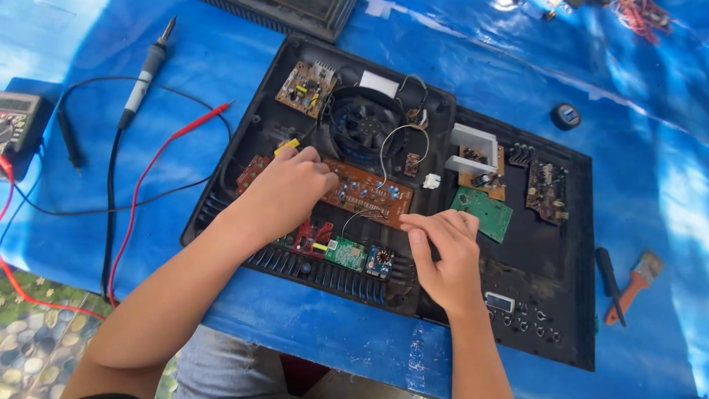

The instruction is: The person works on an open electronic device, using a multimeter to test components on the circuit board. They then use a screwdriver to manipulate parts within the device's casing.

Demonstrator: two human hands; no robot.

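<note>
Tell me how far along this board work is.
Done: the black housing lies open, boards exposed. In hand: the left hand and right hand both touch the long brown circuit board. Left: the soldering iron and multimeter lie untouched; loose boards remain.

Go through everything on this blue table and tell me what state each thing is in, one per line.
Black plastic appliance casing: opened, circuit boards exposed.
Long orange circuit board: inside casing, both hands on it.
Left hand: resting on board's left end.
Right hand: fingertips at board's right end.
Black round fan: blades look still.
Grey-handled soldering iron: lying unused.
</note>
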